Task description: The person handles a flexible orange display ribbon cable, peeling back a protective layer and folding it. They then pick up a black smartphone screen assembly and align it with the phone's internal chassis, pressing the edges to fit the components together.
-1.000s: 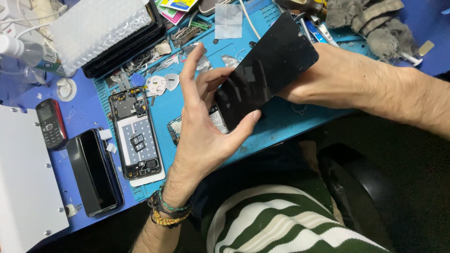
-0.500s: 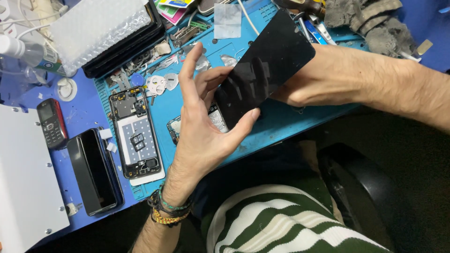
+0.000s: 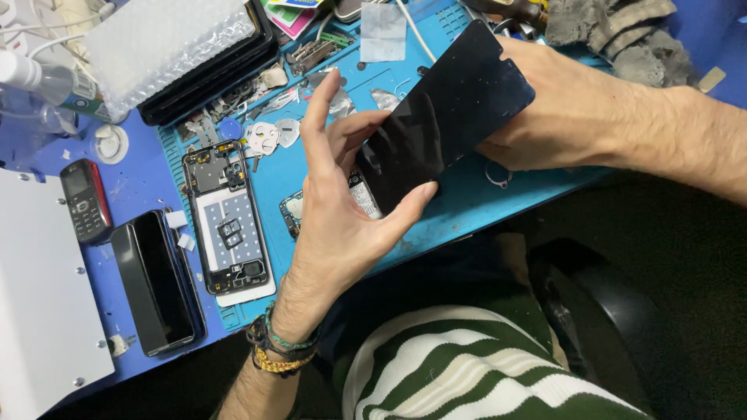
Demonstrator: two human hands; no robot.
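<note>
Hardly anything moves: both hands still hold the black phone screen, left hand below, right hand behind.

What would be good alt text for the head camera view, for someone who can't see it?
Two bare hands hold a black phone screen panel above a blue work mat: the left hand at its lower end, the right hand behind its upper end. An opened phone lies on the mat, with a black smartphone further left.
</note>
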